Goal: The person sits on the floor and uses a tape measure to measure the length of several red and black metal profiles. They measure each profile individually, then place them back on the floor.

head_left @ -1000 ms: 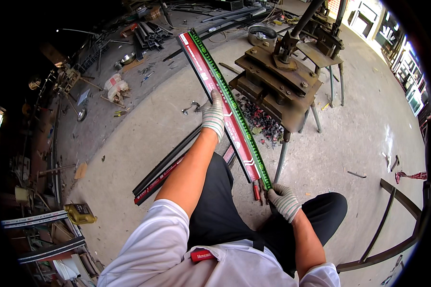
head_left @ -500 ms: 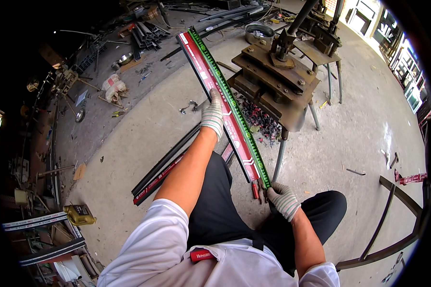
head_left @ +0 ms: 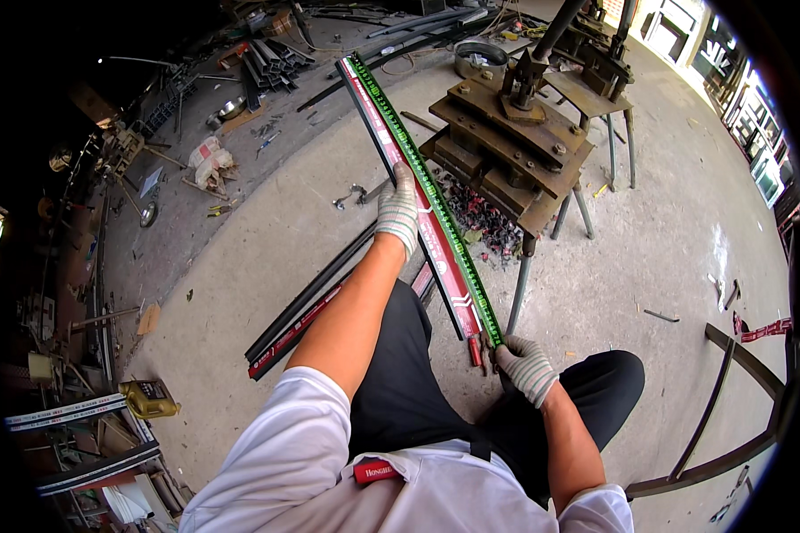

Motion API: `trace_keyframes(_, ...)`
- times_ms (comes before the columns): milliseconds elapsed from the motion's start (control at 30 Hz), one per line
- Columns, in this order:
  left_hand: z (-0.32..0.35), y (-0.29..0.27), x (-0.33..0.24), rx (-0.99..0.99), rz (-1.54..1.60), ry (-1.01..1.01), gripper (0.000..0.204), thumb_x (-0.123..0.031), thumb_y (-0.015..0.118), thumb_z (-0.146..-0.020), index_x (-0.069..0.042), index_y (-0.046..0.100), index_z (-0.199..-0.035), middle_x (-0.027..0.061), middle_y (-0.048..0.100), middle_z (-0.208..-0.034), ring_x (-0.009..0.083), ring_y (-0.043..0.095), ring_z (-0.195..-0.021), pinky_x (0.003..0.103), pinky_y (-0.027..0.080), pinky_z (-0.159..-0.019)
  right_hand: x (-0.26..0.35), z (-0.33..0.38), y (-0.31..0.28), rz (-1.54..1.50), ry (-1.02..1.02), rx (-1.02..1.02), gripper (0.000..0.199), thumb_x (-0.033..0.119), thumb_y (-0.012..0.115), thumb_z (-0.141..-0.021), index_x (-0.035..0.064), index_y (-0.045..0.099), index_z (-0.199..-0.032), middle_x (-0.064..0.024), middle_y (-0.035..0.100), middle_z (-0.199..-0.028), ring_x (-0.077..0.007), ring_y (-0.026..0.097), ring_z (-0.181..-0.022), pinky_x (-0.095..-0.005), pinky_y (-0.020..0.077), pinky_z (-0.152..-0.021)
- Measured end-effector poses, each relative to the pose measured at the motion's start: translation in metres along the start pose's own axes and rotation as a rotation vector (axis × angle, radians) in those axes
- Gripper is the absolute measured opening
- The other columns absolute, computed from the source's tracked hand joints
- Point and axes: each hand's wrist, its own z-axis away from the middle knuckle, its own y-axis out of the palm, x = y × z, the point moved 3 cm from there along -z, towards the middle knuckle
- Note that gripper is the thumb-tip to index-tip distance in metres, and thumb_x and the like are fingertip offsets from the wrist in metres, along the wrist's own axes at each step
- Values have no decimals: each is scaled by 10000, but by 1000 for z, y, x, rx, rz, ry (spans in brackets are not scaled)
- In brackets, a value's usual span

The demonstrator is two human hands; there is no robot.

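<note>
My left hand [head_left: 398, 211], in a striped knitted glove, is closed around the middle of a long metal profile [head_left: 432, 236] with red and white film on its face. The profile slants from the upper left down toward my knees. Along its right edge lies a stretched green tape measure blade [head_left: 451, 233], reaching the far end. My right hand [head_left: 528, 371], gloved too, is closed at the near end of the tape; its case is mostly hidden by the fingers. Red-handled pliers or a similar tool [head_left: 476, 352] show below the profile's near end.
A rusty press [head_left: 507, 133] on legs stands ahead right, with dark scraps [head_left: 484, 222] beneath. More profiles [head_left: 307, 306] lie left of my legs. A curved metal frame [head_left: 756, 444] is at right, a yellow oil jug [head_left: 148, 399] at far left.
The profile has turned slightly, its far end shifting a little right against the tape. My left hand moved slightly right with it; my right hand stays almost still.
</note>
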Motion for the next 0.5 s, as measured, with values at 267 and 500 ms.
trace_keyframes(267,-8,7,-1,121,218,0,673,-672,464,-1005,-54,540,-1261,137,706,-1012,244,697,-832,393,585,-745,6,-2,3,14,-11,-24,233,185,610,-991,-1,727,-1070,21,603,-775,-87,504,-706,-275,454,-659)
trace_keyframes(500,-6,14,-6,88,152,44,707,-651,219,-1059,-44,571,-973,112,654,-807,267,636,-713,439,576,-746,16,-4,-7,201,-12,-62,240,233,620,-974,26,737,-1003,29,594,-698,-75,525,-646,-293,468,-599)
